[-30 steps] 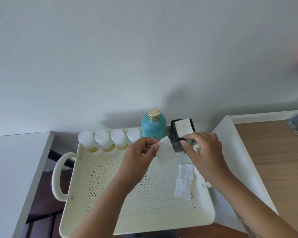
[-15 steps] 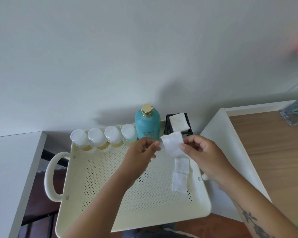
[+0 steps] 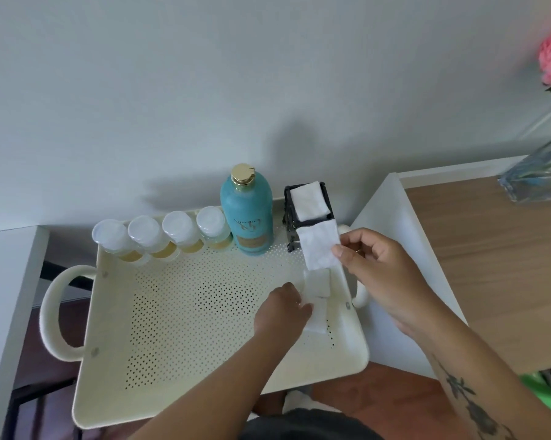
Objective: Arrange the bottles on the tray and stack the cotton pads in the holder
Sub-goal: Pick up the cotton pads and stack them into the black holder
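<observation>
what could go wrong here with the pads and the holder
The right hand pinches only one edge of a pad, which hangs limp by the holder; it might fold or catch on the rim instead of lying flat on the stack. The holder stands at the tray's far corner, so a push could tip it. The left hand, on the loose pads, may drag both together.

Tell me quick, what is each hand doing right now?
Left hand: fingers down on a loose cotton pad lying on the tray; grip cannot be told.
Right hand: closed, pinching a held cotton pad beside the black holder.
</observation>
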